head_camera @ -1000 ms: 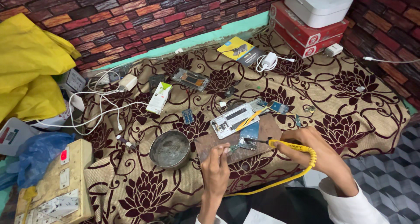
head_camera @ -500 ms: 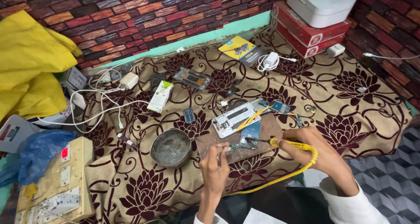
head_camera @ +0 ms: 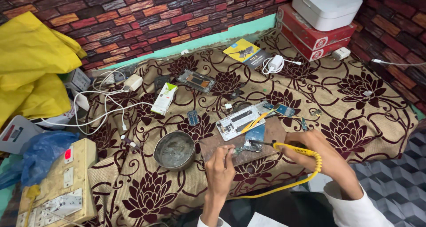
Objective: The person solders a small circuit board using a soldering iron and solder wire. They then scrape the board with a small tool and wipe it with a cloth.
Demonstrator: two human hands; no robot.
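Observation:
My right hand grips a yellow-handled soldering iron, its dark tip resting over a small circuit board on a brown work board. My left hand pinches a thin strand of solder wire, held at the left edge of that circuit board. A blue circuit board lies just behind it. An opened white phone body with a yellow strip across it sits at the board's far edge. The iron's yellow cable loops down toward my lap.
A round metal bowl sits left of the work board. A switchboard box and blue bag are at the left, white cables and chargers behind. Red boxes with a white device stand at the back right.
My left hand has slid slightly right, bringing the solder wire closer to the circuit board. The soldering iron tip has stayed over the board.

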